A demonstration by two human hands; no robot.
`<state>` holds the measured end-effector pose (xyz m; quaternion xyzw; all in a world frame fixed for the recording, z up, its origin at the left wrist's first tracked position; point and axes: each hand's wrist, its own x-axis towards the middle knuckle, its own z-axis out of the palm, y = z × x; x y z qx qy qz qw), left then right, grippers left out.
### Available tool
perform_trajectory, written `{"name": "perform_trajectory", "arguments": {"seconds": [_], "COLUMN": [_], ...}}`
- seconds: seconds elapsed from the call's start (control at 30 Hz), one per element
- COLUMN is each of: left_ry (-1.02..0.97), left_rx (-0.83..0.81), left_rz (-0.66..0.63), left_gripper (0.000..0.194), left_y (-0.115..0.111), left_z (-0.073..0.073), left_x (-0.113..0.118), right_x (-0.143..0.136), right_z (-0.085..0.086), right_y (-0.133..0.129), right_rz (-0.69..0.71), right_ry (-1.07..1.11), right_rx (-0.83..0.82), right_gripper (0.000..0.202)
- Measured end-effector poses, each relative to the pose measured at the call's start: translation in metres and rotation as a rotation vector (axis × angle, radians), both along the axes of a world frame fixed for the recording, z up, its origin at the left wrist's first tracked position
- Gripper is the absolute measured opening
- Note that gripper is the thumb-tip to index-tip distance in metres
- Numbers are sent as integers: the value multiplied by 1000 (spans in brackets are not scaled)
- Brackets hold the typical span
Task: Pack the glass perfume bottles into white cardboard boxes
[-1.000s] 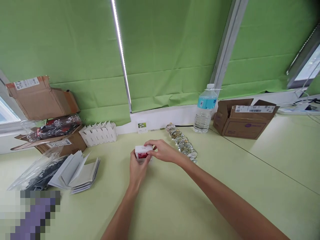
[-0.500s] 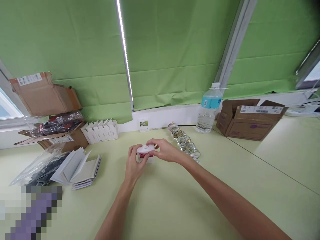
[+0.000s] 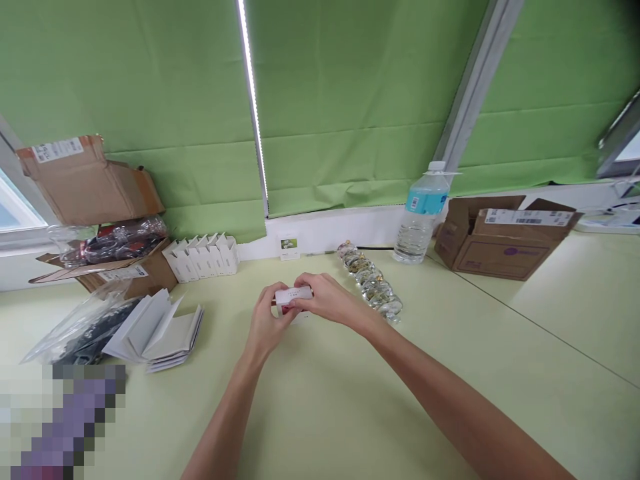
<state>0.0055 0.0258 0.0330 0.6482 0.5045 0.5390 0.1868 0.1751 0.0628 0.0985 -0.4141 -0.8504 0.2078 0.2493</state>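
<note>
A small white box (image 3: pixel 294 294) with a dark red picture on its front is between my two hands, over the middle of the table. My left hand (image 3: pixel 267 317) is closed around its left end, thumb on the front. Fingers of my right hand (image 3: pixel 327 300) grip the right end and upper edge of the same box. Its underside is hidden, so I cannot tell whether it rests on the table. Just right of my right hand lies a row of glass-like round pieces with gold bits (image 3: pixel 370 280). A small white card with a green picture (image 3: pixel 289 247) stands behind the box.
White cartons (image 3: pixel 203 259) stand in a row at the back left, near stacked cardboard boxes (image 3: pixel 100 190). Folded white papers (image 3: pixel 167 333) and a plastic bag (image 3: pixel 87 333) lie on the left. A water bottle (image 3: pixel 420 213) and an open cardboard box (image 3: pixel 505 243) stand back right.
The small white box has tilted, showing more of its top face and less of its front. Both hands have stayed on it, fingers shifting slightly. The whole view has moved a little.
</note>
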Motion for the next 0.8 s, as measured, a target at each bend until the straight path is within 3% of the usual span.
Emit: {"name": "perform_trajectory", "arguments": {"seconds": [0.47, 0.8], "left_ry": [-213, -166], "left_rx": [-168, -156], "left_rz": [-109, -115], "left_gripper": [37, 33], "left_y": [-5, -5], "left_z": [9, 11], "left_x": [6, 5], "right_x": [1, 3], "right_z": [1, 6], "right_y": [15, 12], "right_rz": [49, 56], "right_ry": [-66, -95], "right_rx": [-6, 4], "right_gripper": [36, 35]}}
